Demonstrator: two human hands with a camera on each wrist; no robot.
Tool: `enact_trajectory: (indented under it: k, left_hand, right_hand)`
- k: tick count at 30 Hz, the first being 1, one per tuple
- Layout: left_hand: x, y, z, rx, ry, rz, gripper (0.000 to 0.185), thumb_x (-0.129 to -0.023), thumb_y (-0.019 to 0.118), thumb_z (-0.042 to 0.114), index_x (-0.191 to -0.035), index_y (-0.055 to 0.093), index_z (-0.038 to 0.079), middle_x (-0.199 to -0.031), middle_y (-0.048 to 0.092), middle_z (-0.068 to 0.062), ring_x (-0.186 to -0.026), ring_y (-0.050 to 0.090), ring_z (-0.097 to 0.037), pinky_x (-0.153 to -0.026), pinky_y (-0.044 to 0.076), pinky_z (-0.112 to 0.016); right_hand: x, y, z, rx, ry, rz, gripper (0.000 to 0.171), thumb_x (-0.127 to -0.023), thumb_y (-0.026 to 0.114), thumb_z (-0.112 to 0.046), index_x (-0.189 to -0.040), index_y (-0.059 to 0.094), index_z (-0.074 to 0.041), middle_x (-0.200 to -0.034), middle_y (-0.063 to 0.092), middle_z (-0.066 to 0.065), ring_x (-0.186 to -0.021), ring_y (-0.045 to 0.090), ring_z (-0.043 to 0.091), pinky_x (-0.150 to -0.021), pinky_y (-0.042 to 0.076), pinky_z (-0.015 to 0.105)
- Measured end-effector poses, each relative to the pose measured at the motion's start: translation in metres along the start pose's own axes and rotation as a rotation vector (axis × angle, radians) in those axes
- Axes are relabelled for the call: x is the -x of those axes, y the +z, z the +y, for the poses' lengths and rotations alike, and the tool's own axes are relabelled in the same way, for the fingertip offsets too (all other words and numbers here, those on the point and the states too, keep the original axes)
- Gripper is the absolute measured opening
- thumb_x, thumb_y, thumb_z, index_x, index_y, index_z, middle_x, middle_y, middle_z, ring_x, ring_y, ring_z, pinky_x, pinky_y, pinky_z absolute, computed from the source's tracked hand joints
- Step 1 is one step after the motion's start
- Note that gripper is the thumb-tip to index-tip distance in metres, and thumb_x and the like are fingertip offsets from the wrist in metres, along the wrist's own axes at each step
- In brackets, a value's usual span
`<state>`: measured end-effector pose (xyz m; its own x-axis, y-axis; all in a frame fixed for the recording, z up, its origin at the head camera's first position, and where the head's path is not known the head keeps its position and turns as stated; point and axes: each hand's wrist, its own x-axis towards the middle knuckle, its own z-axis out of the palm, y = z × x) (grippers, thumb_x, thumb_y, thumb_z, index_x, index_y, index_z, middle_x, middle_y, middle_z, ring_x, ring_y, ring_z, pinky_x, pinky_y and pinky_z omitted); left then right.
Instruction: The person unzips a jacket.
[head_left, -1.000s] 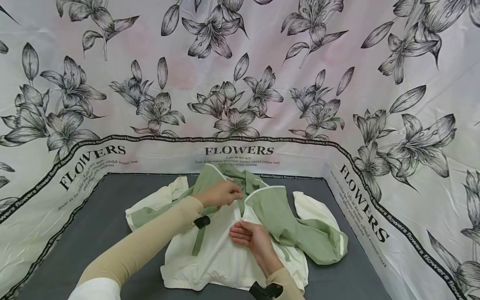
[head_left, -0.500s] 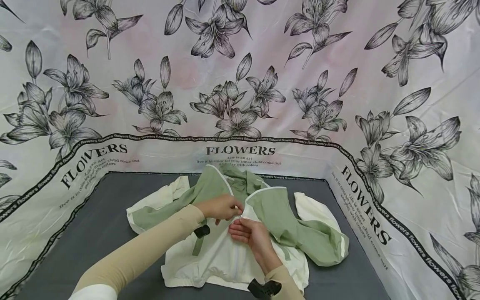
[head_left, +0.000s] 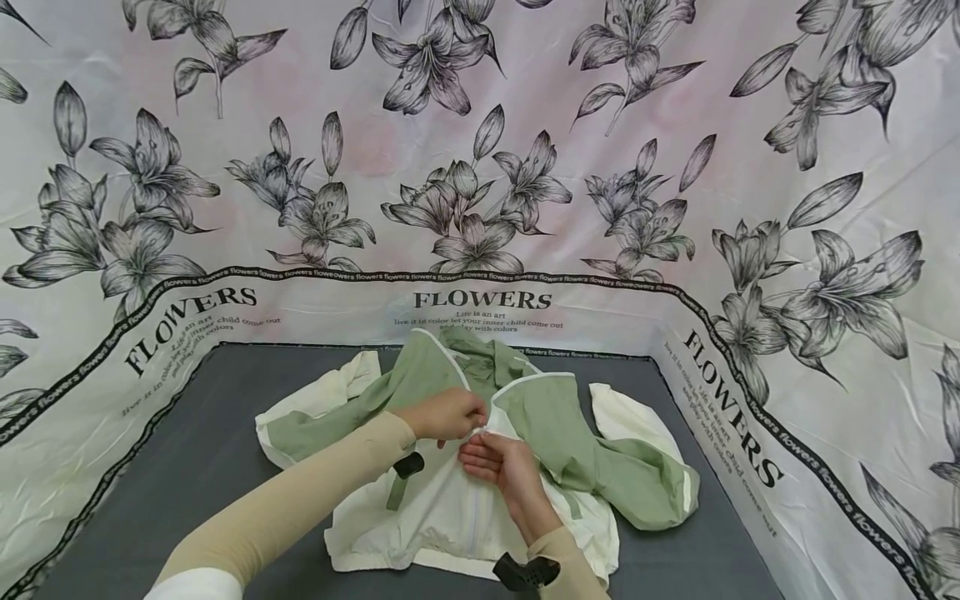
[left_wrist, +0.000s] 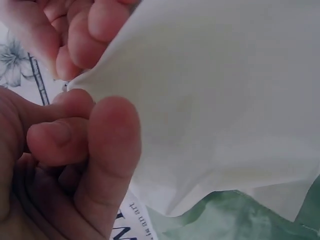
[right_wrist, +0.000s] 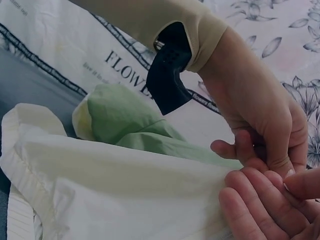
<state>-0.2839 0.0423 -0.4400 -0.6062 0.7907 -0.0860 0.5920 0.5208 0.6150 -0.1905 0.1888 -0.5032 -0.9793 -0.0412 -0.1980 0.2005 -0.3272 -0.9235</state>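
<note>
A white and light green hooded jacket (head_left: 405,525) lies front up on the dark grey table, its zipper line (head_left: 473,525) running up the middle. At the upper end of that line my left hand (head_left: 448,414) pinches the front opening from above. Just below, my right hand (head_left: 513,479) holds the edge between thumb and forefinger, its other fingers extended along the cloth. The fingertips of both hands nearly meet. In the left wrist view the white cloth (left_wrist: 215,115) is drawn up to a point between the hands. The fingers hide the zipper pull.
Green and white sleeves (head_left: 645,492) spread to both sides on the grey table (head_left: 195,467). A floral cloth (head_left: 480,312) hangs behind and along the sides. Dark wrist cameras (head_left: 527,572) sit beneath both forearms.
My left hand has come down from above the opening to the zipper line beside my right hand and closed on it. The right hand has stayed nearly still.
</note>
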Motion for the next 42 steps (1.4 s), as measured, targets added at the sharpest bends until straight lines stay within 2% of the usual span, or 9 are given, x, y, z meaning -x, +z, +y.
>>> enact_trajectory:
  k: [9, 16, 22, 26, 31, 42]
  left_hand:
    - [0.0, 0.004, -0.002, -0.043, -0.009, 0.085, 0.02, -0.102, 0.05, 0.005, -0.095, 0.068, 0.005, -0.086, 0.067, -0.008, -0.039, 0.049, -0.01, -0.038, 0.047, -0.027]
    - [-0.003, 0.002, -0.006, -0.071, -0.063, 0.146, 0.015, -0.103, 0.055, 0.01, -0.097, 0.068, 0.005, -0.085, 0.067, -0.006, -0.04, 0.05, -0.011, -0.039, 0.046, -0.026]
    - [-0.004, -0.004, -0.007, -0.038, -0.116, 0.202, 0.015, -0.104, 0.054, 0.009, -0.099, 0.067, 0.003, -0.087, 0.067, -0.008, -0.04, 0.049, -0.012, -0.039, 0.046, -0.027]
    - [-0.006, -0.009, -0.007, -0.017, -0.167, 0.199, 0.016, -0.104, 0.053, 0.009, -0.101, 0.068, 0.004, -0.073, 0.066, -0.007, -0.044, 0.056, -0.015, -0.044, 0.049, -0.027]
    - [-0.009, -0.017, -0.008, -0.007, -0.165, 0.183, 0.02, -0.104, 0.052, 0.01, -0.1, 0.07, 0.001, -0.055, 0.059, -0.003, -0.048, 0.063, -0.023, -0.046, 0.049, -0.027]
    - [-0.014, -0.03, -0.009, -0.039, -0.187, 0.209, 0.021, -0.104, 0.05, 0.009, -0.108, 0.067, -0.002, -0.053, 0.06, -0.007, -0.044, 0.058, -0.019, -0.048, 0.051, -0.028]
  right_hand:
    - [-0.002, 0.0, 0.003, 0.001, -0.007, 0.005, 0.036, -0.101, 0.054, -0.015, -0.117, 0.064, 0.016, -0.088, 0.078, 0.006, -0.082, 0.077, 0.015, -0.079, 0.062, 0.03]
    - [-0.003, 0.001, 0.004, -0.008, 0.002, 0.01, 0.034, -0.101, 0.055, -0.015, -0.115, 0.065, 0.014, -0.087, 0.078, 0.005, -0.082, 0.077, 0.015, -0.079, 0.062, 0.031]
    - [0.0, 0.004, 0.004, -0.013, 0.003, 0.009, 0.031, -0.1, 0.055, -0.015, -0.111, 0.065, 0.012, -0.085, 0.078, 0.006, -0.08, 0.077, 0.014, -0.077, 0.063, 0.03]
    - [0.0, 0.004, 0.003, -0.013, 0.015, 0.01, 0.03, -0.101, 0.055, -0.014, -0.111, 0.065, 0.012, -0.085, 0.078, 0.005, -0.08, 0.077, 0.014, -0.077, 0.063, 0.03]
    - [0.001, 0.005, 0.002, -0.011, 0.02, 0.014, 0.031, -0.101, 0.055, -0.015, -0.113, 0.065, 0.012, -0.086, 0.078, 0.005, -0.081, 0.077, 0.015, -0.078, 0.063, 0.03]
    - [0.004, 0.006, 0.0, 0.0, 0.005, 0.0, 0.033, -0.101, 0.053, -0.015, -0.115, 0.064, 0.013, -0.087, 0.079, 0.006, -0.08, 0.077, 0.015, -0.078, 0.063, 0.03]
